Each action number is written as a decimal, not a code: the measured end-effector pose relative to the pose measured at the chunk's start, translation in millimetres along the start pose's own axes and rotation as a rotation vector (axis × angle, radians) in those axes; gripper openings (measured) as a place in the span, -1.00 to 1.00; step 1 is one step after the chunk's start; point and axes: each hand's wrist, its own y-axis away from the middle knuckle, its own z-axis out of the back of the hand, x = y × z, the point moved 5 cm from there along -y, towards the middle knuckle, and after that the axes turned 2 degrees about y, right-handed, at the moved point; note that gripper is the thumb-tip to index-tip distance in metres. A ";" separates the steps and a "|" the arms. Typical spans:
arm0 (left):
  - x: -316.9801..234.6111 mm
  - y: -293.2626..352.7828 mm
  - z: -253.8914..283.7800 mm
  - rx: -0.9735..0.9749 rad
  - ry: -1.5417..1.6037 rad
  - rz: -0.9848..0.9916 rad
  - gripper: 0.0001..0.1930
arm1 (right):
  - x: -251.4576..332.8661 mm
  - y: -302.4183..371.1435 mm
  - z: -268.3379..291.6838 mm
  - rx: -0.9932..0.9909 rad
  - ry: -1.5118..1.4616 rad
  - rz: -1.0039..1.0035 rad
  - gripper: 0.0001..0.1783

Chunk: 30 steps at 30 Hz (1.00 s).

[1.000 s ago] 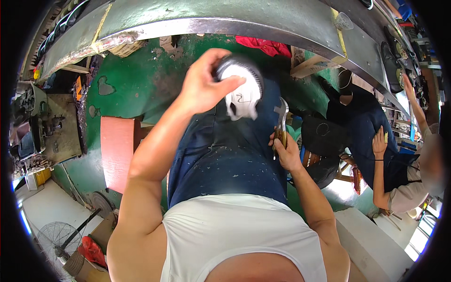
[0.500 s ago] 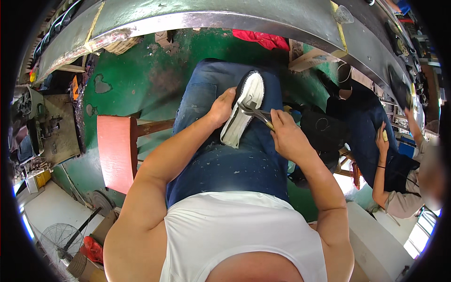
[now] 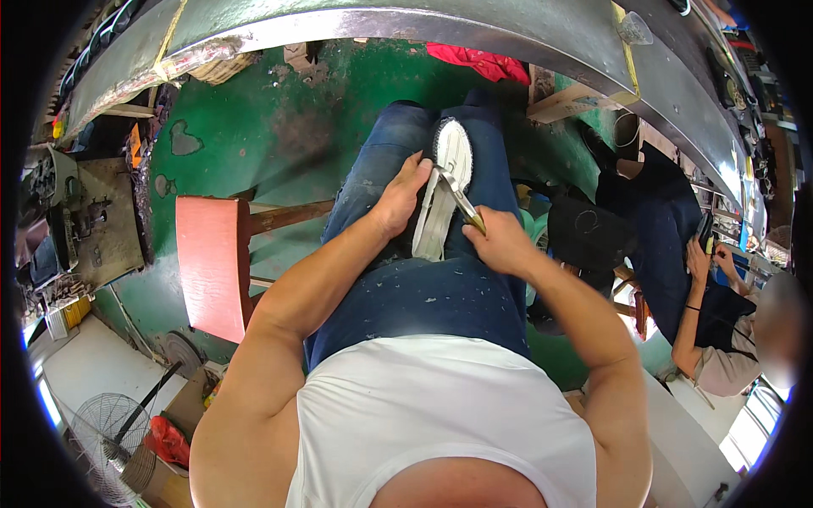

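On my lap lies a shoe upper on its last, bottom side up, its pale underside ringed by a frayed, dark-edged border. My left hand grips the shoe's left side, thumb near the edge. Closed around the handles of metal lasting pincers, my right hand is at the shoe's right. The pincers slant across the underside, and their head meets the left edge beside my left thumb. Whether the jaws are gripping the edge is too small to tell.
A metal-edged workbench curves across the far side. At my left is a reddish padded seat; a wire fan stands lower left. A co-worker in dark clothing sits at right. Red cloth lies under the bench.
The pincers' head has shifted from the middle of the underside to its left edge. My right hand has moved slightly left and turned. The co-worker's hands have come together.
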 end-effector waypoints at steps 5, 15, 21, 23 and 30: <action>-7.7 -10.7 -6.2 0.073 -0.003 0.063 -0.07 | -10.7 2.0 -33.7 -0.084 -0.434 -0.207 -0.62; -10.5 -19.1 -26.6 -0.066 -0.066 0.138 -0.14 | -57.4 23.6 30.2 0.396 -0.983 -0.301 -0.63; -17.7 -22.3 -33.8 -0.003 -0.318 0.135 -0.16 | -21.2 -15.3 62.1 -0.126 -0.347 0.032 -0.52; -16.7 -24.2 -29.3 0.042 -0.371 0.200 -0.15 | -25.2 -33.4 52.5 -0.122 0.155 0.048 -0.53; -16.2 -30.6 -7.5 0.073 -0.261 0.297 0.11 | -14.8 30.1 46.2 0.202 -0.125 -0.102 -0.57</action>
